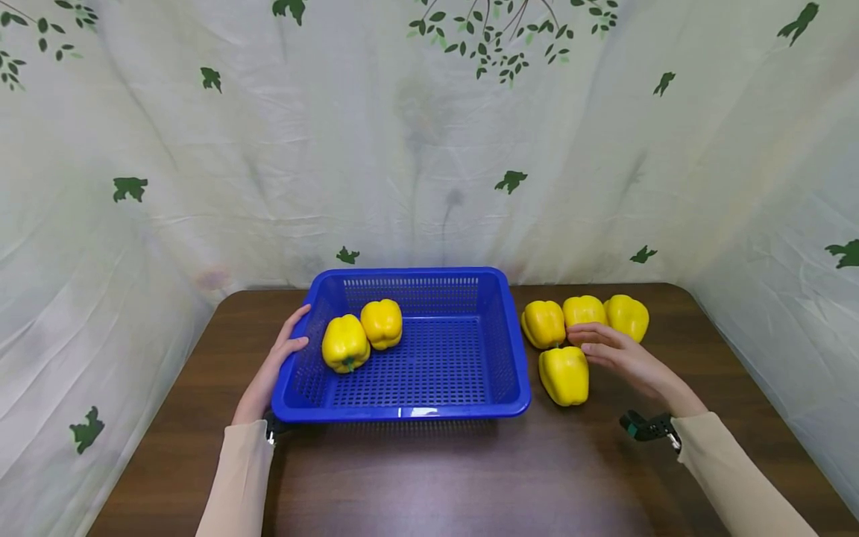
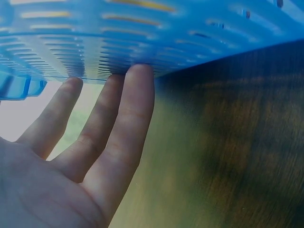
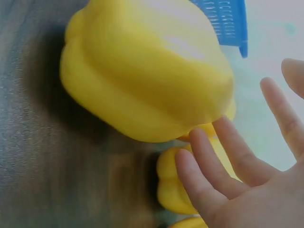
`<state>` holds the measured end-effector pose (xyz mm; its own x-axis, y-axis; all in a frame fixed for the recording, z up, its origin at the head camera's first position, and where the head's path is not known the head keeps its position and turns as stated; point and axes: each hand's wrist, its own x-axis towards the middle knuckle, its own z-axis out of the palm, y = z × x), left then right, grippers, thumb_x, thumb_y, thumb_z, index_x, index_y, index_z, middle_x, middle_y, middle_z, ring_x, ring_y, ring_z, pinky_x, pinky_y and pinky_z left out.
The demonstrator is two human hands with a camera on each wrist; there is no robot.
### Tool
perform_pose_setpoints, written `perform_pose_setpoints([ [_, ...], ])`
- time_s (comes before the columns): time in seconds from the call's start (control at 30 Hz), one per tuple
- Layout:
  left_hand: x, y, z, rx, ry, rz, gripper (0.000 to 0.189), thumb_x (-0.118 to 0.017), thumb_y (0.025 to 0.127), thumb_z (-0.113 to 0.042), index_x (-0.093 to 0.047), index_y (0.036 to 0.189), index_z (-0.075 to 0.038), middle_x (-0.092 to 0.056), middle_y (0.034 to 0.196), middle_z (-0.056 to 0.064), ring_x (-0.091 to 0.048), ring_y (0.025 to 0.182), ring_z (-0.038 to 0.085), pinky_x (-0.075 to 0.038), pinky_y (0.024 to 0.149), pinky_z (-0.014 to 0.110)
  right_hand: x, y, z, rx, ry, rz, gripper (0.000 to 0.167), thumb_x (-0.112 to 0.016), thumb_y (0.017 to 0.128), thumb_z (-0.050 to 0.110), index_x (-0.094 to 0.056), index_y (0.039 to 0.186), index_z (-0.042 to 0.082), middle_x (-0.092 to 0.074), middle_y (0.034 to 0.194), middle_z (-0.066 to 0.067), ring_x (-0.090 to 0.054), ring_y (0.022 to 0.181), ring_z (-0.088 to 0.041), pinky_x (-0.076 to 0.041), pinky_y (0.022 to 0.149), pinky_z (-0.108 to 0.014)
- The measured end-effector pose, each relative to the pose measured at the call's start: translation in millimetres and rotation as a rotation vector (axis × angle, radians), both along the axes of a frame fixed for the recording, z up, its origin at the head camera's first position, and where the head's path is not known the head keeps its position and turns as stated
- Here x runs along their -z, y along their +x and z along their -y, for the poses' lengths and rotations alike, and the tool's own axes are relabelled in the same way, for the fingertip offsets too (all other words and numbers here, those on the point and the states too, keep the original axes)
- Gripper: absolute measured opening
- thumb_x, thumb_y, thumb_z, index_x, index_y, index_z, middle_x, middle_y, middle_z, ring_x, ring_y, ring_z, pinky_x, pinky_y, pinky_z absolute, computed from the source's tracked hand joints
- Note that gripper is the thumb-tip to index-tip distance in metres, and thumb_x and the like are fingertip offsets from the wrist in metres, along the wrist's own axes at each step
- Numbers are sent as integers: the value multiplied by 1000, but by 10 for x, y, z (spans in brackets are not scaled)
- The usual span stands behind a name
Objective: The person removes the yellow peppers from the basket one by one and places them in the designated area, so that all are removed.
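Hovering right hand (image 1: pixel 620 356), fingers straight, just beside front pepper (image 1: pixel 564 375); left hand (image 1: pixel 277 362) flat against basket (image 1: pixel 403 412)

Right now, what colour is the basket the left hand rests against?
Blue, a perforated plastic basket; the head view shows it best.

A basket (image 1: pixel 403 410) sat on the table (image 1: pixel 436 477), left of centre, near the far edge. Two peppers lay in its far-left part, one (image 1: pixel 345 343) nearer and left, the other (image 1: pixel 382 323) just behind and right, touching. The left hand (image 1: pixel 271 369) rested against the basket's left wall. Right of the basket, three peppers (image 1: pixel 543 323) (image 1: pixel 582 309) (image 1: pixel 627 316) stood in a row, with a fourth pepper (image 1: pixel 564 375) nearer. The right hand (image 1: pixel 620 356) lay just right of that fourth pepper, in front of the row.
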<state>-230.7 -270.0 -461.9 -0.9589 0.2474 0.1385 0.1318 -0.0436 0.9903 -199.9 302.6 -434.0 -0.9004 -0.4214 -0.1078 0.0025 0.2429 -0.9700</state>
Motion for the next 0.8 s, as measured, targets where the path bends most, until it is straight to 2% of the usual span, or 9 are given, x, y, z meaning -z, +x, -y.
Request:
perform_pose_setpoints([
  [0.2, 0, 1, -2, -4, -3, -2, 57, -31, 97, -5, -31, 149, -28, -25, 140, -2, -37, 118, 6, -32, 94, 17, -76, -30, 22, 16, -26, -26, 50, -47, 101, 17, -33, 140, -12, -33, 141, -31, -48, 124, -19, -38, 95, -17],
  [0.43, -5, -1, -6, -10, 3, -2, 57, -31, 97, -4, -35, 147, -32, -22, 143, 4, -37, 117, 6, -32, 93, 17, -208, -63, 121, 21, -29, -63, 48, -47, 101, 18, -36, 137, -12, -41, 136, -30, -51, 120, -26, -40, 99, -28],
  [0.57, -6, -1, -5, -6, 10, -16, 57, -31, 96, -4, -36, 146, -33, -25, 140, 0, -37, 117, 6, -32, 93, 17, -272, -85, 209, 15, -20, -74, 48, -48, 101, 18, -38, 137, -11, -46, 134, -27, -53, 118, -25, -41, 97, -28],
  [0.7, -3, -6, -6, -1, 20, -33, 58, -32, 96, -2, -38, 145, -32, -28, 137, -6, -38, 116, 5, -32, 93, 17, -318, -107, 304, 3, -27, -76, 47, -48, 101, 19, -39, 136, -11, -47, 133, -27, -55, 115, -18, -42, 95, -24],
  [0.8, -2, -3, -10, 1, 26, -31, 58, -32, 96, -2, -37, 146, -31, -28, 137, -5, -39, 116, 5, -33, 93, 17, -346, -132, 396, -12, -65, -74, 45, -48, 100, 16, -40, 135, -12, -46, 133, -29, -55, 115, -20, -43, 96, -28],
])
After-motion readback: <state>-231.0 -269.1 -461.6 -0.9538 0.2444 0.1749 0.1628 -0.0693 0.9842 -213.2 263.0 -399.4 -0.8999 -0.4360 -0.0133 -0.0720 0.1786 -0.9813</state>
